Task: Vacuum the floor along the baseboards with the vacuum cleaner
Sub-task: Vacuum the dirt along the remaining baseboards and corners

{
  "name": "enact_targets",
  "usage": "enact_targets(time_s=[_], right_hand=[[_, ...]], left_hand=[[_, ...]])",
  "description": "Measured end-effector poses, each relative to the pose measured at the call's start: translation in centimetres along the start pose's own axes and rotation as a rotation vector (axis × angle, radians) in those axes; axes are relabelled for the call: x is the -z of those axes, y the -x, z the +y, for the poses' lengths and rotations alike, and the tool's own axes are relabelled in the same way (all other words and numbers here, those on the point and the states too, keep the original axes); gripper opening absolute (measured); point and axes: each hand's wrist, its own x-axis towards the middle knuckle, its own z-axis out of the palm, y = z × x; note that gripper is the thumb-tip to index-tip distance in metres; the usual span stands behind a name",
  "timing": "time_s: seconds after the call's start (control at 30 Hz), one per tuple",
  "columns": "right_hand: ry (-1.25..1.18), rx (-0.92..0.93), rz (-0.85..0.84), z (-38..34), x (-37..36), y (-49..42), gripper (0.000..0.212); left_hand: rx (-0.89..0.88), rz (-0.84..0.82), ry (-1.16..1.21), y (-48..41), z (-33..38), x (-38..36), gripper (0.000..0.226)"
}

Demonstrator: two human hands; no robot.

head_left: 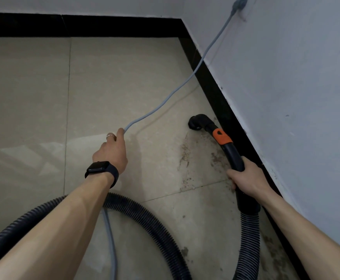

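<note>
Mid-pass along the right baseboard (221,98), our right hand (245,178) curled round the vacuum handle (233,156), nozzle (197,122) on tiles near that baseboard, and our left hand (110,150) pinched the power cord (185,81) clear; next, we judged, the nearer dirt (185,158) needed sweeping.

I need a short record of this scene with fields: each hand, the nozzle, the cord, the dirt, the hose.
left hand: grips the grey cord
right hand: grips the black wand
nozzle: on the tiles, close to the black baseboard
grey cord: rises to a plug on the wall
dirt: brown specks between nozzle and right hand
hose: ribbed, curves across the floor under the arms
</note>
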Motion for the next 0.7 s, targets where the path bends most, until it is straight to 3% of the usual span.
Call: enact_targets(time_s=[0.2,0.3,0.53,0.63,0.7], right_hand=[[0.048,0.027,-0.061,0.4,-0.1,1.7,0.022],[0.051,0.034,-0.099,0.7,-0.2,2.8,0.028],[0.087,0.032,-0.126,1.8,-0.5,5.1,0.017],[0.101,0.037,-0.134,2.5,-0.7,6.0,0.018],[0.088,0.046,-0.141,2.9,-1.0,6.7,0.02]], left_hand=[[-0.08,-0.034,-0.079,0.9,-0.3,-0.7,0.08],[-0.082,-0.087,-0.123,1.6,-0.7,-1.6,0.067],[-0.01,-0.262,-0.203,4.4,-1.3,-3.4,0.049],[-0.021,-0.248,-0.24,6.0,1.1,-3.4,0.046],[-0.066,-0.24,-0.143,6.8,4.4,-2.9,0.042]])
